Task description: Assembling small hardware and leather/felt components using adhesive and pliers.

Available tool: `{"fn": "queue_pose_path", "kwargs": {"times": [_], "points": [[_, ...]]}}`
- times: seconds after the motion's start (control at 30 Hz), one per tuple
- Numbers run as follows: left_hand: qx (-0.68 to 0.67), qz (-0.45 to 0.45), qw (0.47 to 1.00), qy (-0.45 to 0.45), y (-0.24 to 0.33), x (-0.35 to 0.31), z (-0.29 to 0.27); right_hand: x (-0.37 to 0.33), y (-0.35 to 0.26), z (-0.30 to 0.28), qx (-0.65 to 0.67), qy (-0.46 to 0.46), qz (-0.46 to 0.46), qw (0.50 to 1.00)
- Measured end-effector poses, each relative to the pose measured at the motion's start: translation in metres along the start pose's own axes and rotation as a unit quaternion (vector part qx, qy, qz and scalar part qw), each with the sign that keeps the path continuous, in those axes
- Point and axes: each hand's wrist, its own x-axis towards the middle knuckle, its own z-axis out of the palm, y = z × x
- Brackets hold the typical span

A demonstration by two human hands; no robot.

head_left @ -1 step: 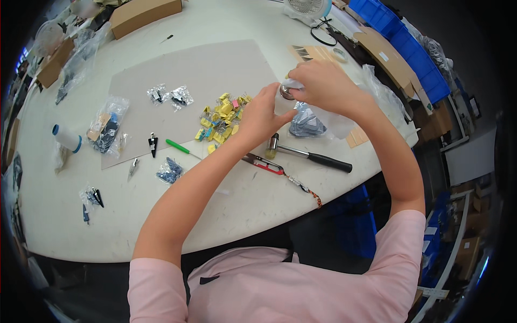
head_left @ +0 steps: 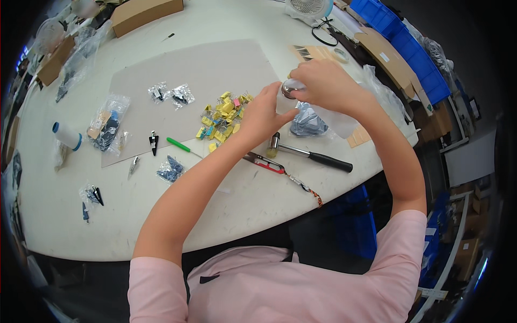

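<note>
Beyond the yellow pile, my left hand (head_left: 265,114) curls around a pale, translucent bottle (head_left: 284,103), its thumb stretched along the near side. The bottle has a round, shiny metal top (head_left: 290,90). My right hand (head_left: 326,85) is closed over that top, with a white tissue or cloth (head_left: 294,84) pinched in its fingers; the fingertips are partly hidden. Just right of my left thumb lies a clear bag of grey-blue pieces (head_left: 308,121). Below it rests a hammer (head_left: 323,159) with a black grip. Yellow binder clips (head_left: 222,118) are heaped left of my left hand.
A red-and-black tool (head_left: 266,163) with a braided cord and a green-handled screwdriver (head_left: 179,144) lie near my left forearm. Small bags of parts (head_left: 171,169) are scattered leftward. A white bottle (head_left: 67,137) stands far left. Blue bins (head_left: 398,37) and a fan (head_left: 308,6) are at the far right.
The metal top shows slightly more between my hands. Otherwise both hands keep nearly the same place and hold.
</note>
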Motion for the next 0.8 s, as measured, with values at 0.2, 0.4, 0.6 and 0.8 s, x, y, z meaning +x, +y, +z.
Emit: {"fn": "queue_pose_path", "kwargs": {"times": [0.2, 0.4, 0.6, 0.8], "points": [[-0.014, 0.017, 1.0, -0.003, -0.003, 0.002, 0.002, 0.01, -0.005, -0.014, -0.019, -0.107, 0.05, 0.993], [-0.005, -0.008, 1.0, -0.02, -0.004, 0.0, 0.001, 0.016, -0.012, -0.013, -0.035, -0.112, 0.04, 0.992], [0.022, -0.023, 0.998, -0.049, 0.008, 0.001, -0.003, 0.013, -0.016, -0.001, -0.111, -0.105, 0.008, 0.988], [0.029, -0.009, 0.999, -0.032, 0.005, 0.001, -0.006, 0.002, 0.002, 0.009, -0.053, 0.057, 0.038, 0.996]]}}
